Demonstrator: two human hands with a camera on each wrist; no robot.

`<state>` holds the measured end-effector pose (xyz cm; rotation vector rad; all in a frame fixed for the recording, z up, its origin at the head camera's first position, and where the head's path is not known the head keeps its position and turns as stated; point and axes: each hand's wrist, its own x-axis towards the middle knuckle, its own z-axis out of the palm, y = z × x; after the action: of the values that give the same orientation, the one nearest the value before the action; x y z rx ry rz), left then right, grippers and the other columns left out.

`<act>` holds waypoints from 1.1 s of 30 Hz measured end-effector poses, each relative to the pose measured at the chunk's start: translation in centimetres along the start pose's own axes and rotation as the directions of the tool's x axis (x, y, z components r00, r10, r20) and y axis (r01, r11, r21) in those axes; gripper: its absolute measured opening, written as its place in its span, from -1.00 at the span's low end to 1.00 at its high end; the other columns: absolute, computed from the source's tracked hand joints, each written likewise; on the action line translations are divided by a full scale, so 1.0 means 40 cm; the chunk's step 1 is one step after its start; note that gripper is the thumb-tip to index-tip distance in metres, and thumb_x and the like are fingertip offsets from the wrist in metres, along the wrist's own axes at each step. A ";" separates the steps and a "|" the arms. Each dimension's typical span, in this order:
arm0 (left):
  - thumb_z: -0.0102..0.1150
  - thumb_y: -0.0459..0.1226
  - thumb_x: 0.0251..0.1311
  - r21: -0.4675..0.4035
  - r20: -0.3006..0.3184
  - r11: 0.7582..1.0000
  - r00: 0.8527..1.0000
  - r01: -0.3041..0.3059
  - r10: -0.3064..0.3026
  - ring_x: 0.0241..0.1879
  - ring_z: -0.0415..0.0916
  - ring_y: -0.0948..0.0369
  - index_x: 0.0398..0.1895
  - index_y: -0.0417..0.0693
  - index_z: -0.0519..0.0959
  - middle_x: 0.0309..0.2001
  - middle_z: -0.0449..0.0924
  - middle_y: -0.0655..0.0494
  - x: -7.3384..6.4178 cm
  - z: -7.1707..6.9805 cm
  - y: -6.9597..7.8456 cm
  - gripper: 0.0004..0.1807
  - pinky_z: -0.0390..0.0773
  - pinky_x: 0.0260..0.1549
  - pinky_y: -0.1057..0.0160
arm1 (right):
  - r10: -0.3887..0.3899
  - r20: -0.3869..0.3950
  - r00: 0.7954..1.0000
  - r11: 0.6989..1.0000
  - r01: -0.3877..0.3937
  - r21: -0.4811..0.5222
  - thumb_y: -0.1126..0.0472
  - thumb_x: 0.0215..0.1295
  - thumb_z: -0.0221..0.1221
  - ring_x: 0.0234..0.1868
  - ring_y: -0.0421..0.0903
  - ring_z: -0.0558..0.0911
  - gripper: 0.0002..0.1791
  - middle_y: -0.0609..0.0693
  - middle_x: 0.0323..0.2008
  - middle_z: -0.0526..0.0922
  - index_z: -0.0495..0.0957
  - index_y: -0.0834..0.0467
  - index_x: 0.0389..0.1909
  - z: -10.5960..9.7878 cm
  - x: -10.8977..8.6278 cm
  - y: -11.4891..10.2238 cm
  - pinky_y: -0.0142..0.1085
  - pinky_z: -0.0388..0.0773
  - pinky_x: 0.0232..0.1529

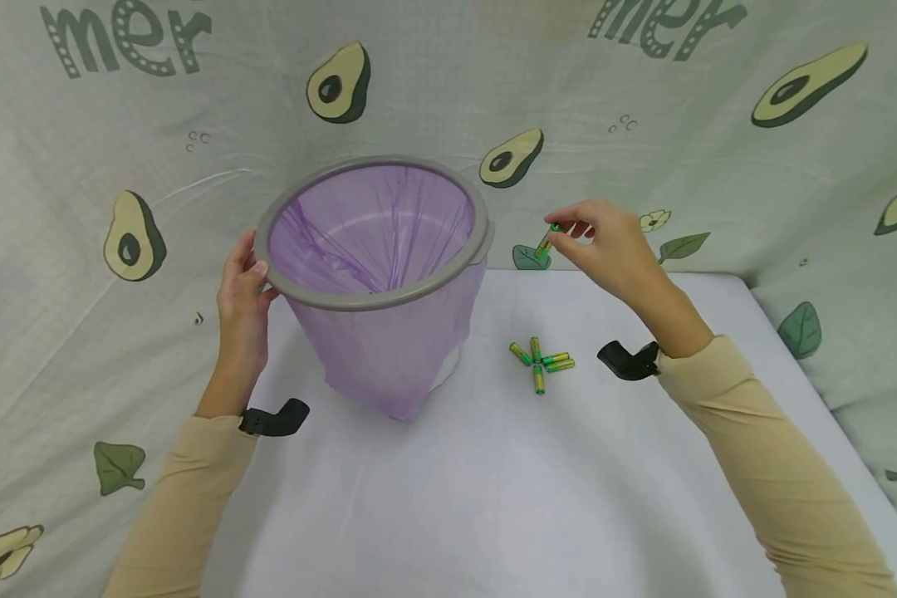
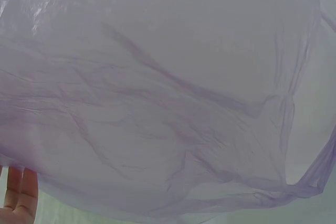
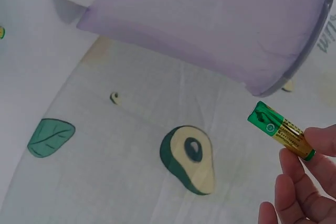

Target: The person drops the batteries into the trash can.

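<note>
**Battery sits right of the bin mouth, right hand is the near one**

Head view: right hand (image 1: pixel 605 249) pinches one battery (image 1: pixel 544 244) between thumb and fingertips. The bin (image 1: pixel 370 301) lies to its left, rim and battery apart, so the key offset is sideways: grip to mouth runs leftward. Battery's long axis is slanted, upper end leaning right. Left hand (image 1: pixel 241 311) grips the far-left rim, thumb over the edge; it's across the mouth from the battery. Five loose batteries (image 1: pixel 539 380) lie on the table (image 1: pixel 448 515), right of the bin.

Left wrist view: mostly purple liner, creased. A few fingers (image 2: pixel 29 195) at lower left, at the liner's edge; rim grip can't be judged here.

Right wrist view: battery held near one end, the other sticking out diagonally past the fingertips towards the bin. Gap between that free end and the rim is visible, no contact.
</note>
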<state>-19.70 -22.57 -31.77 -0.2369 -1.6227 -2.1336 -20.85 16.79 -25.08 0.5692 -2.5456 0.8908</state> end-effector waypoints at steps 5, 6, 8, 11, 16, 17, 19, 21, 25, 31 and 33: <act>-0.19 -0.31 0.21 -0.002 -0.003 1.000 1.000 0.003 -0.003 -0.09 0.36 0.26 0.32 -0.10 0.25 0.03 0.36 0.07 0.001 -0.002 0.002 -0.45 0.41 -0.21 0.42 | -0.031 -0.004 1.000 0.999 0.031 -0.013 0.29 0.19 0.16 -0.23 0.00 0.53 -0.75 0.16 -0.20 0.65 0.61 0.28 -0.12 -0.012 0.023 -0.037 -0.20 0.39 -0.16; -0.19 -0.31 0.20 -0.004 -0.005 1.000 1.000 0.002 -0.002 -0.10 0.36 0.27 0.32 -0.11 0.25 0.03 0.36 0.07 0.001 -0.001 0.002 -0.45 0.41 -0.21 0.42 | -0.033 -0.007 0.999 0.999 0.033 -0.014 0.29 0.18 0.17 -0.23 -0.01 0.53 -0.75 0.15 -0.20 0.65 0.61 0.28 -0.13 -0.013 0.028 -0.044 -0.21 0.39 -0.16; -0.19 -0.32 0.21 -0.007 -0.006 1.000 1.000 0.002 -0.002 -0.10 0.36 0.27 0.32 -0.11 0.25 0.02 0.36 0.07 0.000 -0.001 0.003 -0.45 0.41 -0.21 0.42 | -0.036 -0.009 0.999 0.999 0.035 -0.015 0.29 0.18 0.16 -0.24 -0.02 0.53 -0.75 0.15 -0.21 0.65 0.61 0.27 -0.14 -0.017 0.037 -0.059 -0.21 0.39 -0.16; -0.19 -0.32 0.20 -0.005 -0.008 1.000 1.000 0.001 -0.001 -0.10 0.36 0.26 0.32 -0.12 0.24 0.02 0.37 0.08 -0.001 0.000 0.005 -0.45 0.41 -0.22 0.42 | -0.040 -0.006 0.999 0.999 0.040 -0.021 0.27 0.19 0.15 -0.25 -0.04 0.54 -0.76 0.13 -0.23 0.66 0.62 0.25 -0.14 -0.022 0.052 -0.082 -0.22 0.38 -0.16; -0.19 -0.31 0.21 0.000 -0.001 1.000 1.000 0.004 -0.004 -0.08 0.35 0.25 0.33 -0.10 0.24 0.03 0.35 0.07 -0.001 -0.001 0.005 -0.45 0.41 -0.20 0.41 | -0.050 0.000 0.999 0.999 0.050 -0.014 0.25 0.19 0.15 -0.27 -0.07 0.55 -0.77 0.11 -0.26 0.67 0.62 0.23 -0.16 -0.027 0.077 -0.111 -0.25 0.38 -0.15; -0.19 -0.31 0.21 -0.002 -0.001 1.000 1.000 0.005 -0.005 -0.08 0.35 0.25 0.33 -0.10 0.24 0.03 0.35 0.07 -0.001 -0.001 0.005 -0.45 0.41 -0.20 0.41 | -0.055 -0.001 0.999 0.998 0.055 -0.013 0.25 0.19 0.15 -0.27 -0.07 0.55 -0.78 0.11 -0.26 0.67 0.62 0.23 -0.17 -0.027 0.082 -0.116 -0.25 0.38 -0.15; -0.19 -0.30 0.21 0.000 0.000 1.000 1.000 0.007 -0.007 -0.08 0.35 0.25 0.33 -0.10 0.24 0.03 0.35 0.07 -0.002 -0.001 0.005 -0.45 0.41 -0.20 0.41 | -0.055 0.008 0.998 0.998 0.055 -0.004 0.25 0.19 0.16 -0.27 -0.08 0.55 -0.77 0.10 -0.25 0.67 0.62 0.22 -0.16 -0.025 0.092 -0.126 -0.26 0.39 -0.15; -0.19 -0.30 0.21 0.005 -0.001 1.000 1.000 0.007 -0.007 -0.08 0.35 0.24 0.32 -0.10 0.24 0.04 0.35 0.07 -0.002 -0.002 0.004 -0.45 0.41 -0.20 0.41 | -0.053 0.020 0.998 0.999 0.053 0.004 0.24 0.19 0.15 -0.26 -0.08 0.55 -0.77 0.09 -0.22 0.66 0.62 0.22 -0.15 -0.023 0.100 -0.135 -0.25 0.40 -0.13; -0.20 -0.29 0.21 0.019 0.000 1.000 1.000 0.004 -0.004 -0.09 0.35 0.25 0.33 -0.10 0.24 0.04 0.34 0.07 -0.002 -0.001 0.004 -0.45 0.41 -0.21 0.42 | -0.042 0.039 0.998 0.999 0.042 0.021 0.23 0.20 0.15 -0.25 -0.11 0.52 -0.76 0.08 -0.21 0.66 0.61 0.22 -0.14 -0.020 0.119 -0.153 -0.28 0.38 -0.13; -0.19 -0.30 0.21 0.010 0.005 1.000 1.000 0.002 -0.002 -0.10 0.35 0.25 0.32 -0.09 0.24 0.04 0.34 0.07 -0.001 0.001 0.003 -0.45 0.41 -0.21 0.41 | -0.007 0.100 0.995 1.000 0.007 -0.006 0.22 0.22 0.13 -0.26 -0.14 0.49 -0.74 0.07 -0.20 0.64 0.62 0.19 -0.11 -0.014 0.156 -0.171 -0.37 0.34 -0.25; -0.20 -0.30 0.21 0.014 0.014 1.000 1.000 -0.002 0.002 -0.08 0.34 0.24 0.32 -0.09 0.24 0.05 0.33 0.06 -0.001 0.000 0.004 -0.45 0.41 -0.19 0.40 | 0.004 0.128 0.992 1.000 -0.002 -0.013 0.21 0.23 0.12 -0.25 -0.14 0.49 -0.73 0.08 -0.21 0.63 0.62 0.19 -0.10 -0.012 0.169 -0.176 -0.38 0.35 -0.24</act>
<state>-19.59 -22.60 -31.66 -0.2493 -1.6443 -2.1224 -23.01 10.39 -18.03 0.6378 -2.6649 0.8637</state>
